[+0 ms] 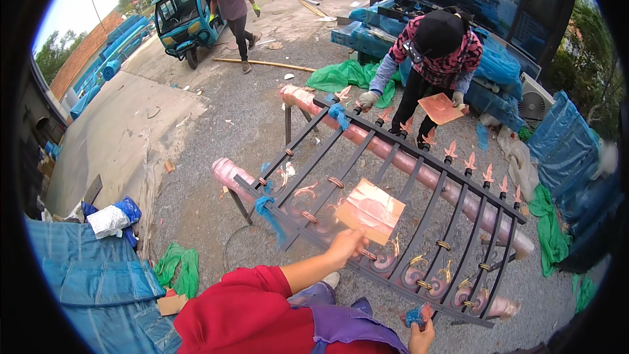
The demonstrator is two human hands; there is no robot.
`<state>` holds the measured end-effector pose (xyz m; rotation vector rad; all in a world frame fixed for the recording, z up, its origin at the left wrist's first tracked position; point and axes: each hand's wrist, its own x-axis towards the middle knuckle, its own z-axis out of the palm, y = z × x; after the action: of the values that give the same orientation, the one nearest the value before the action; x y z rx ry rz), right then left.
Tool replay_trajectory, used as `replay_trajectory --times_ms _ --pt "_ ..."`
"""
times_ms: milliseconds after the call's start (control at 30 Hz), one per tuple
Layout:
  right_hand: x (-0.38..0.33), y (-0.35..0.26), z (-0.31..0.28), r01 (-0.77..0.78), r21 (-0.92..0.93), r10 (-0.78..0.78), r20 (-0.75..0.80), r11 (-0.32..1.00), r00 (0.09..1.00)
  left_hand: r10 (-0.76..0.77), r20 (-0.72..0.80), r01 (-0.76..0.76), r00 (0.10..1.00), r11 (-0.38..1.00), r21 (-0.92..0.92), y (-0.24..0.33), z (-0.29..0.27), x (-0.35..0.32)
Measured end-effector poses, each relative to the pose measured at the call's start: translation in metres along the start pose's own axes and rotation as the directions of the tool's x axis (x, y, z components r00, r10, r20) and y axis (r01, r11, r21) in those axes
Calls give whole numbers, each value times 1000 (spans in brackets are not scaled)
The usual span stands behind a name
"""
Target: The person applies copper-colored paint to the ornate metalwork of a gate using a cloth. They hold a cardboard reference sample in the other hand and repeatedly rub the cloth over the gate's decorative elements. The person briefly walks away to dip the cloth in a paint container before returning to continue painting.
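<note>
The single head-worn fisheye looked down and forward, close over the black iron fence panel [393, 210], yard beyond.

right hand [420, 337] partly cut off, distant face blurred

Left hand [346, 244] pinches a copper sheet [371, 210] over the black iron fence panel [393, 210]. Right hand [421, 335] grips a blue rag [415, 316] at the panel's near rail. Across the panel, a co-worker [436, 52] bends over it.

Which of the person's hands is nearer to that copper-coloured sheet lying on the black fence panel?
The left hand is nearer: it touches the copper-coloured sheet at its lower-left edge. The right hand is well below it, holding a small blue object.
</note>
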<state>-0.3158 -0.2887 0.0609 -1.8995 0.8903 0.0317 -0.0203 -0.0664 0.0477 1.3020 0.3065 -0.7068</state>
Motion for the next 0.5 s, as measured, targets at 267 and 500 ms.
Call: replay_trajectory --times_ms 267,500 --pt "-69 -3 -30 -104 -31 97 -180 994 979 -79 223 54 972 992 119 -37 80 -52" --pt "-163 85 -72 -84 -31 68 -360 996 930 -159 342 101 926 978 182 -106 139 -109"
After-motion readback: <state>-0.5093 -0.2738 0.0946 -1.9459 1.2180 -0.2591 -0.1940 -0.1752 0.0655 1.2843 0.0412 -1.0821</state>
